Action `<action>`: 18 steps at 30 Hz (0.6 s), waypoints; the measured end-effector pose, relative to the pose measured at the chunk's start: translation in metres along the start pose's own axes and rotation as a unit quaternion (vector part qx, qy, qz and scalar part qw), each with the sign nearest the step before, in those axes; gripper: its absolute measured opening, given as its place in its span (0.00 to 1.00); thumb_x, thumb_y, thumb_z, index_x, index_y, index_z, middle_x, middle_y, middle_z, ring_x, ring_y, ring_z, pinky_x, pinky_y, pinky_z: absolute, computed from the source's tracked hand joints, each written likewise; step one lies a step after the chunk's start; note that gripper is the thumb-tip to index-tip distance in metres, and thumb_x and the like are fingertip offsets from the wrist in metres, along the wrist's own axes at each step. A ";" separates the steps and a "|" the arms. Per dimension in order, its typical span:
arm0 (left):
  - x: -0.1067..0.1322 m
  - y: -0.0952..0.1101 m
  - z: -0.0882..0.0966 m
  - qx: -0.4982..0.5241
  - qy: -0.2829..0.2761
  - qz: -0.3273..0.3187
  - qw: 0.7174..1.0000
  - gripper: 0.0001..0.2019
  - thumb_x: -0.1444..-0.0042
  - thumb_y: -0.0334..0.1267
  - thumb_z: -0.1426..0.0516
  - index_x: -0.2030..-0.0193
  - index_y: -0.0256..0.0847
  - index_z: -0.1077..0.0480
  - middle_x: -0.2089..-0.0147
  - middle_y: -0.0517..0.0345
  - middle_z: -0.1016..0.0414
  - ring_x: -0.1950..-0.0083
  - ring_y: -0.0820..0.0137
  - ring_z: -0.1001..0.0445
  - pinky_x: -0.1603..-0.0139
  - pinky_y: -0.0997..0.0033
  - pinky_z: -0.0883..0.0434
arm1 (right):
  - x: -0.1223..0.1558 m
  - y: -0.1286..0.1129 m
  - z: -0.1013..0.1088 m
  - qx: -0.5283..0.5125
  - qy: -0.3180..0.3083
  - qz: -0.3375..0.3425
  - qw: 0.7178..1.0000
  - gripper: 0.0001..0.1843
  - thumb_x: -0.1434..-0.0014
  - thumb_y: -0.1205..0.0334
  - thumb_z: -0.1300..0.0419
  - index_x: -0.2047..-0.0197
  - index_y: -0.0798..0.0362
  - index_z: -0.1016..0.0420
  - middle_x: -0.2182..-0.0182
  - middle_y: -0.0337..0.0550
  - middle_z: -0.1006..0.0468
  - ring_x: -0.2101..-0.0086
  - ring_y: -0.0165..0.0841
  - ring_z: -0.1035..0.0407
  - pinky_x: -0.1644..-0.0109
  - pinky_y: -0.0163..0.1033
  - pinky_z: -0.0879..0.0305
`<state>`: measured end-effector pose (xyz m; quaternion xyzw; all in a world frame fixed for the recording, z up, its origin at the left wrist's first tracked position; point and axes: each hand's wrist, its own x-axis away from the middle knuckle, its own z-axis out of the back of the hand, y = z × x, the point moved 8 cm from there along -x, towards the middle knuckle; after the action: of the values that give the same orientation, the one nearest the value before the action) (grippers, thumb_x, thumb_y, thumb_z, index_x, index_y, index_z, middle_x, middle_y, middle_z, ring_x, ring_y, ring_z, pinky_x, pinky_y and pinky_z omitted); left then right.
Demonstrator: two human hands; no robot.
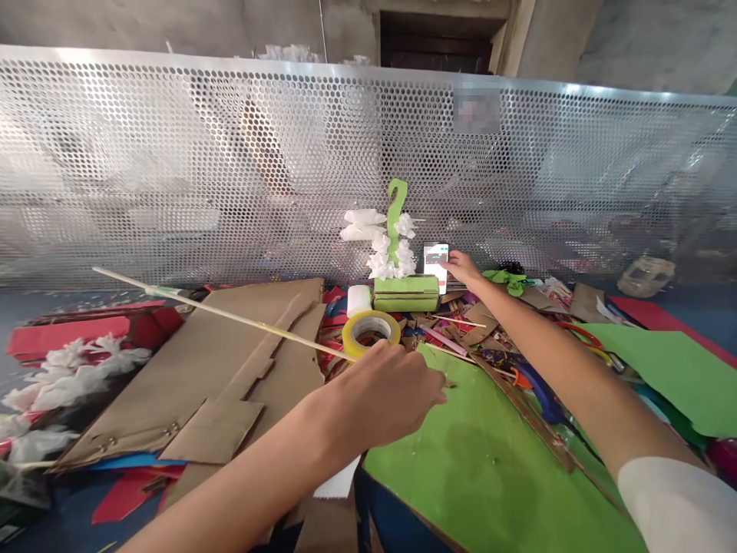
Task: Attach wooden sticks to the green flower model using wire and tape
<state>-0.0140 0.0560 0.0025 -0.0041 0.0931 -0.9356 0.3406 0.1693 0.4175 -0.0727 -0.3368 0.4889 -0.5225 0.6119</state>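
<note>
Reaching to the phone (434, 273) seems to be the step in hand: the right hand (462, 269) has its fingers half curled at the phone's edge, but I cannot tell whether they press or grip it. The left hand (397, 395) is closed around a long thin stick (230, 313), which points out to the left, over the brown cardboard (190, 361). The phone stands upright, just beside the green block (408, 295). In my judgement, the next move calls for a light touch, so that the phone does not tip. The stick passes close to the tape roll (347, 336). Behind the phone, the metal panel (173, 177) limits the reach. Near the right forearm lies a glue gun (540, 393), so lifting looks safer than sliding. The flat green sheet (489, 461) gives more room.
</note>
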 end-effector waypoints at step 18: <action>-0.006 -0.001 -0.013 -0.009 -0.032 -0.001 0.999 0.14 0.28 0.40 0.44 0.61 0.42 0.19 0.73 0.55 0.20 0.75 0.66 0.23 0.75 0.64 0.47 | 0.008 0.001 0.003 0.009 -0.045 -0.027 0.999 0.16 0.44 0.77 0.33 0.55 0.53 0.28 0.64 0.41 0.17 0.68 0.30 0.25 0.63 0.33 0.25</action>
<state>-0.0112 0.0627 -0.0096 -0.0369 0.0905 -0.9346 0.3420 0.1721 0.4093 -0.0750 -0.3680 0.4466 -0.5274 0.6220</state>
